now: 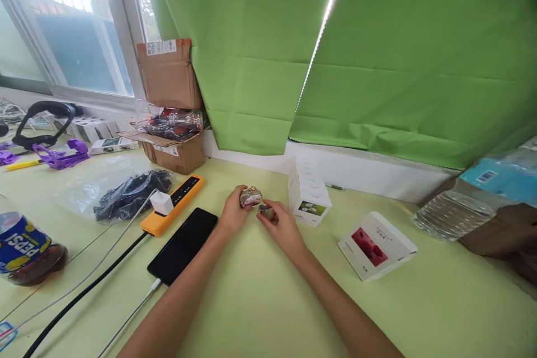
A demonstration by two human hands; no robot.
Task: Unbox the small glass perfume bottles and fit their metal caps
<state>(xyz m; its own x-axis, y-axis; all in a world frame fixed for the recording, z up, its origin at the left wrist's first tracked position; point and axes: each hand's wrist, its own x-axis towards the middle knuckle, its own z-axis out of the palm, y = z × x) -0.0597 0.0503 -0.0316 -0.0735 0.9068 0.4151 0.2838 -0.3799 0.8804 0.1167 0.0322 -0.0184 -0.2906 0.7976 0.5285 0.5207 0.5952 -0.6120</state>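
Well to the left of the orange power strip (181,210), a bottle with a blue Pepsi label (25,246) is seen on the yellow-green counter (251,302), partly cut off by the edge of the view. Farther back on that same side of the strip, a black headband (37,141) and a purple frame (62,158) are found. Just beside the strip on its left, black material (128,196) is contained in a clear plastic bag (81,193); what the material is cannot be told. Behind the strip, a cardboard box (184,158) is filled with plastic-wrapped items (178,123). A white charger (162,203) is plugged into the strip itself, and a dark-screened phone (183,246), with a white cable (155,285) attached, is laid just to its right and nearer the viewer.

Farther right of the strip, a small ornate container (251,198) with a gold-coloured top is held by the left hand (234,210), whose grip is closed around its side. Near it, a small dark piece (262,208) is pinched between thumb and fingers in the grip of the right hand (285,226). Well to the right of the strip, white boxes (308,193) are lined up, followed by a white box with a red picture (375,246); farthest from it, a blue pack (486,176) is seen.
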